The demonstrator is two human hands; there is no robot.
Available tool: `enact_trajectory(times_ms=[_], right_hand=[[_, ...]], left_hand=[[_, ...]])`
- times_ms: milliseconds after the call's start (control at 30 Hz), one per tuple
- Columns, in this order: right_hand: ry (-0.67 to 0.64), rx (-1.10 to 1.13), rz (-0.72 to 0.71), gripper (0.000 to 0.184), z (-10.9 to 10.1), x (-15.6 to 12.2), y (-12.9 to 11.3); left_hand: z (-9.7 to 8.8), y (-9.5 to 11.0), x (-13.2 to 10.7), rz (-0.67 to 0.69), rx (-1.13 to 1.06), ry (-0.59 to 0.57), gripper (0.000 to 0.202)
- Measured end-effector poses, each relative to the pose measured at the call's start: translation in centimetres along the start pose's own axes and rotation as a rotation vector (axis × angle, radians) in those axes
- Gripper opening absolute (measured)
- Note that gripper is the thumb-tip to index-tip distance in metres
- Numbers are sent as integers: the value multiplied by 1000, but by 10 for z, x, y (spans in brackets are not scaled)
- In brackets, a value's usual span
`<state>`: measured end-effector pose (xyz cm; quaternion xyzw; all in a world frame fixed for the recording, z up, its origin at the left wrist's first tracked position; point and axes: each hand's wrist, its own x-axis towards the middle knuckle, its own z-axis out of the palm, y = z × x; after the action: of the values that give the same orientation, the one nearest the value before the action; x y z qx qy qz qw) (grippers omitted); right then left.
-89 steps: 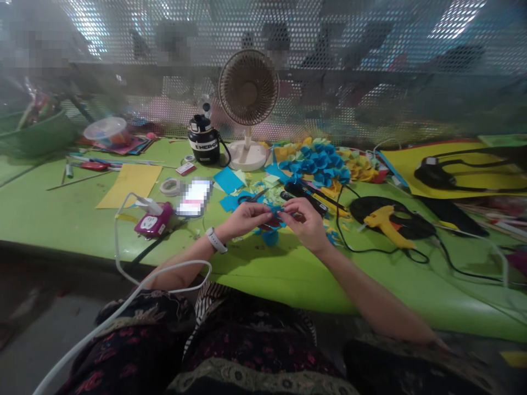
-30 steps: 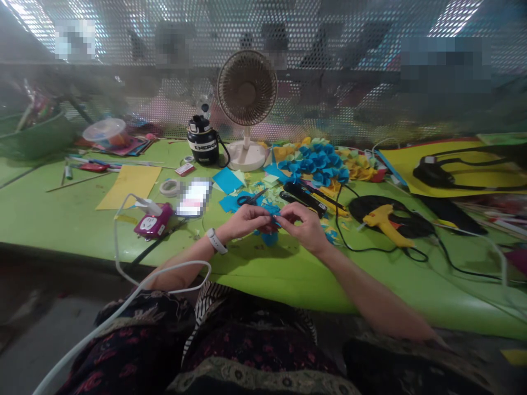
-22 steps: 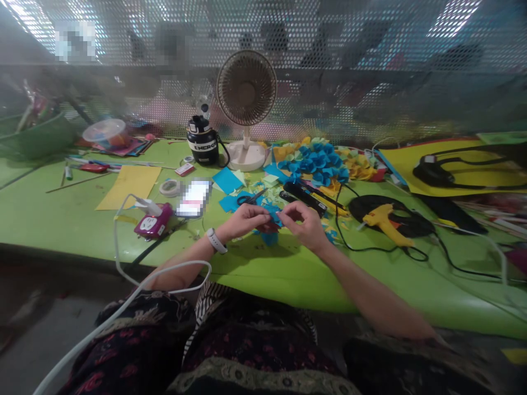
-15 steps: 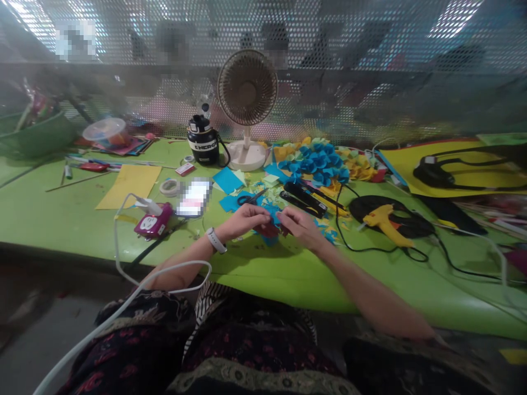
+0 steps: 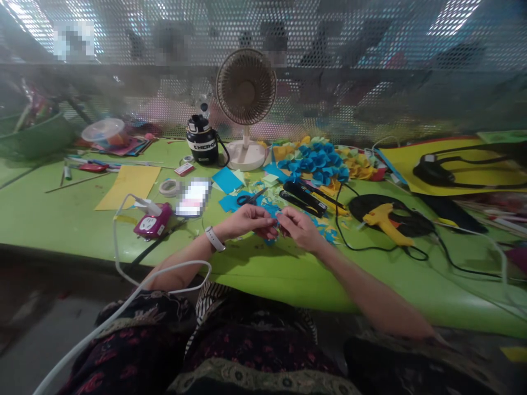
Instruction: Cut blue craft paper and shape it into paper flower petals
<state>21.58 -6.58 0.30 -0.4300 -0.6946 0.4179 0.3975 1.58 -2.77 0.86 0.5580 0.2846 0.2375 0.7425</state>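
Observation:
My left hand (image 5: 245, 220) and my right hand (image 5: 300, 229) meet low over the green table, pinching a small blue paper piece (image 5: 272, 230) between their fingertips. A dark red bit shows among the fingers, but it is too small to name. Black-handled scissors (image 5: 250, 197) lie just beyond my left hand on scattered paper scraps (image 5: 263, 189). A black stapler-like tool (image 5: 302, 199) lies just beyond my right hand. Further back sits a heap of blue paper flowers (image 5: 317, 162).
A yellow hot glue gun (image 5: 385, 222) lies on a black coil right of my hands, its cord running across the green table (image 5: 74, 219). A fan (image 5: 246, 88), black bottle (image 5: 201, 141), pink socket (image 5: 152, 222) with white cable and pixelated phone (image 5: 193, 197) stand left and behind.
Both hands have dropped lower towards the table and the blue paper between them has gone down with them. The fingers of my right hand now point more to the left.

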Motion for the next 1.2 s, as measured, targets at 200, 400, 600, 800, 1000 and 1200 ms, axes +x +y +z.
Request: enact_trajectory(times_ms=[200,400,600,800,1000,1200], right_hand=[[-36,-7,27,50,-3,2,0],[-53,-64,-2,43,-7,2,-1],[30,-132,-48,45,-5,3,1],[93,-59,27,52,-7,7,7],[201,-60,66,51,-11,15,20],[48,-310,63,33,-12,27,11]], left_hand=[[-2,1,0,16,31,-26,47],[-3,1,-1,-22,41,-59,45],[-3,0,1,32,72,65,40],[-14,9,2,183,61,231,40],[-41,19,10,469,-117,708,40],[-50,15,18,524,-170,794,38]])
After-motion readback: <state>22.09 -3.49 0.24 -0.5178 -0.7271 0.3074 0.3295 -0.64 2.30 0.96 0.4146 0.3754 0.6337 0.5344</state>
